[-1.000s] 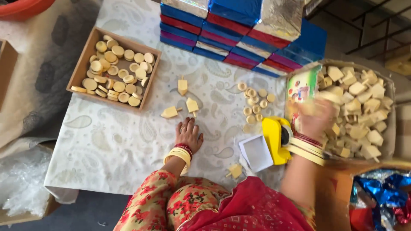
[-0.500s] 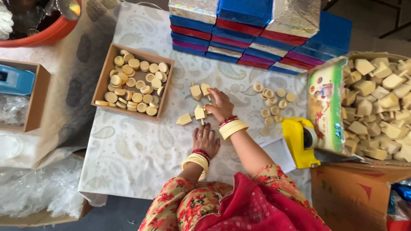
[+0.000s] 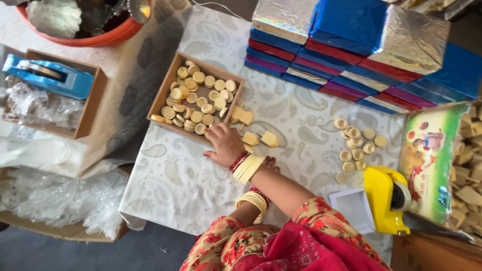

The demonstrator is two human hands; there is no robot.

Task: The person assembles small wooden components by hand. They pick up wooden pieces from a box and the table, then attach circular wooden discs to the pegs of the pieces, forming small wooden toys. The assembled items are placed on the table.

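The shallow cardboard tray [image 3: 165, 93] of pale round discs [image 3: 201, 98] sits left of centre in the frame, its long axis running from upper right down to lower left. The right hand [image 3: 225, 144] lies palm down at the tray's lower right edge, fingers spread loosely and touching the rim, clamped on nothing that I can see. It crosses over the left arm and is clearly the nearer hand; the discs lie just up and left of its fingertips. The left hand [image 3: 268, 163] is almost wholly hidden under that forearm, so its grip cannot be told. A few wedge-shaped pieces [image 3: 261, 138] lie just right of the right hand on the patterned tablecloth [image 3: 175, 185]. Further right are loose discs [image 3: 356, 143], a yellow tape dispenser [image 3: 384, 200] and a small white box [image 3: 354, 211]; stacked foil-wrapped boxes [image 3: 351, 45] fill the upper right.
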